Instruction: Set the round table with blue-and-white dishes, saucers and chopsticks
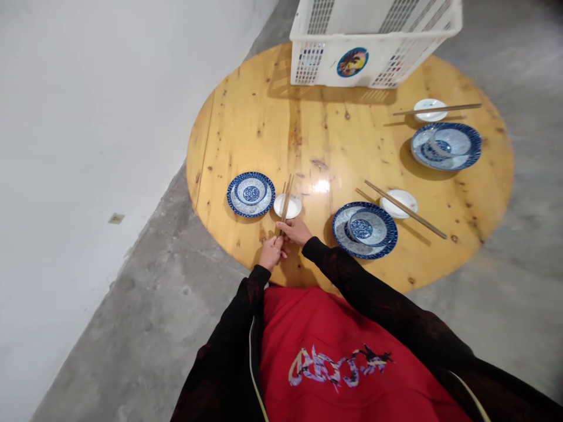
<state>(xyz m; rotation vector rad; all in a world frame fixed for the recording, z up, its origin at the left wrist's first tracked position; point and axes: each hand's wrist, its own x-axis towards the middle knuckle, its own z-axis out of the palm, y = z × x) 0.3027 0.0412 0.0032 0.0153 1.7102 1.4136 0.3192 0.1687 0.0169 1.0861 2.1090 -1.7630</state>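
A pair of wooden chopsticks (287,198) lies across a small white dish (296,207) near the table's front edge. Around the near ends of the chopsticks, the fingers of my right hand (296,231) are closed. Just below it, my left hand (271,252) is also closed at the lower tips, which its fingers partly hide. To the left of the dish sits a blue-and-white plate (232,202) with a matching bowl (251,192) on it.
On the round wooden table (246,135), two more settings stand at the right: a plate (387,246) with a bowl, a plate (472,143) with a bowl, and white dishes bearing chopsticks (422,220). A white plastic crate (325,64) stands at the back. A wall (88,117) rises left.
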